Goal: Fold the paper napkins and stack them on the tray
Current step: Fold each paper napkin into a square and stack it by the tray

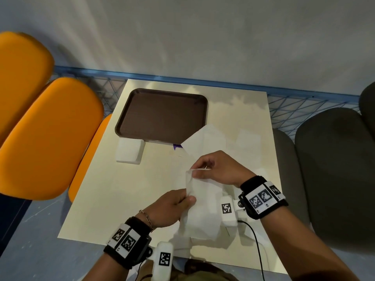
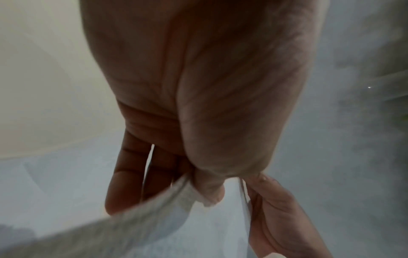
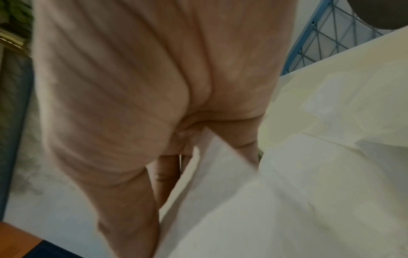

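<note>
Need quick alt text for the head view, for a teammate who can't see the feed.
Both hands, left hand and right hand, pinch a white paper napkin above a cream table. Beyond them lies a brown tray with nothing stacked on it, a white napkin pack at its near edge.

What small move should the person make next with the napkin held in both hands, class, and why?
Probably bring the pinched edges together to make a fold: both the left hand and right hand pinch one paper napkin held above the table, and the brown tray holds no napkins.
</note>
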